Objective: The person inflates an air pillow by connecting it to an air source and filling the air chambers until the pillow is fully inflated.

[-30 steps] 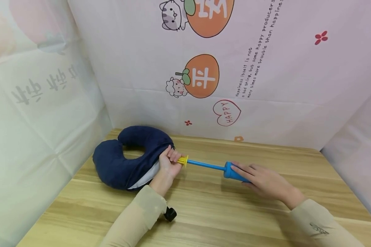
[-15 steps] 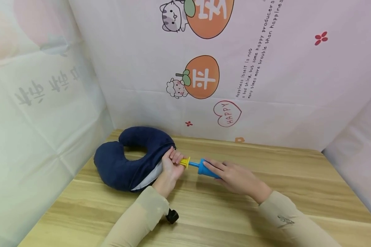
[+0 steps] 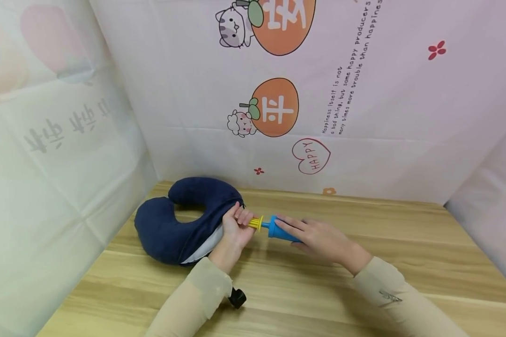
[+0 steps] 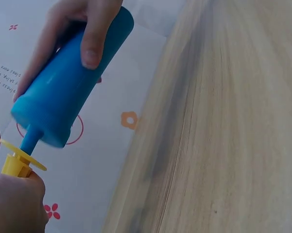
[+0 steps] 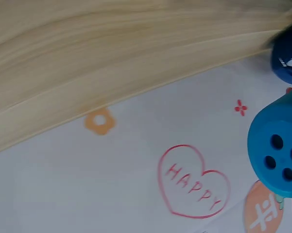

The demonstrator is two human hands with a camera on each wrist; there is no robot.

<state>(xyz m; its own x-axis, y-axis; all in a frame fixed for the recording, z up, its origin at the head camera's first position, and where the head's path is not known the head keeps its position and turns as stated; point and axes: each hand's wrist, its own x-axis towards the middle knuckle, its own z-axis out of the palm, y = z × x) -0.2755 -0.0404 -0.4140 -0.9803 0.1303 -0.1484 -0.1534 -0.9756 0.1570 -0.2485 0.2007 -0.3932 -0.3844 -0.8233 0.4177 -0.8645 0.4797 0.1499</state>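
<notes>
A blue hand air pump (image 3: pixel 283 230) with a yellow end piece (image 3: pixel 256 223) is held between both hands. My left hand (image 3: pixel 235 230) grips the yellow end right beside a navy U-shaped neck pillow (image 3: pixel 162 234); where that end meets the pillow is hidden. A pale inner part (image 3: pixel 204 245) shows through the pillow's opened side. Fingers and thumb of my right hand (image 3: pixel 326 241) wrap the blue barrel, as the left wrist view shows. Only a short length of blue rod (image 4: pixel 31 140) is visible between barrel and yellow flange. The barrel's holed end (image 5: pixel 282 158) faces the right wrist camera.
The wooden tabletop (image 3: pixel 405 243) runs back to a printed cloth backdrop (image 3: pixel 383 164), with more cloth on the left and right. A small black object (image 3: pixel 237 298) shows beside the left forearm.
My right hand has brought the blue barrel leftward toward my left hand, so much less rod shows. Over the last half second it has barely moved. My left hand keeps its grip.
</notes>
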